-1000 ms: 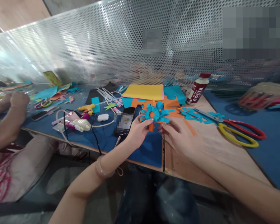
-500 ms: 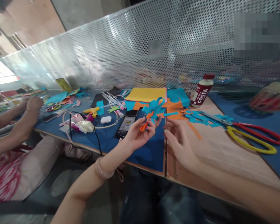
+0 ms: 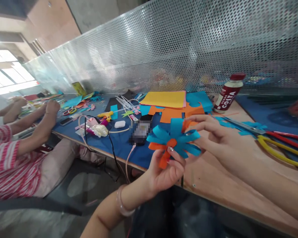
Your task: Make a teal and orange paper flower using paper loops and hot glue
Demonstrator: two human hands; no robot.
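Head view. The smartphone (image 3: 141, 131), its screen blurred, lies on the blue mat (image 3: 125, 142) and serves as reference.

Paper flower (image 3: 183, 140): blue looped petals and orange pieces around an orange centre; held up to the right of the smartphone and nearer the wearer.

Left hand (image 3: 167, 172): closed in a pinch on the flower's orange centre, thumb and fingertips together; a bangle (image 3: 124, 201) is on the wrist.

Right hand (image 3: 213, 134): partly open, fingers bent, at the flower's right-hand petals; whether it grips them cannot be told.

Surroundings: white earbud case (image 3: 120, 124) just left of the smartphone; yellow glue gun (image 3: 105, 116) farther left and behind; yellow paper sheet (image 3: 164, 99) behind, to its right. Well to the right of the smartphone are the Costa bottle (image 3: 228, 94), upright, and scissors (image 3: 261, 131) with red and yellow handles. A co-worker's hand (image 3: 53, 107) is well to its left.
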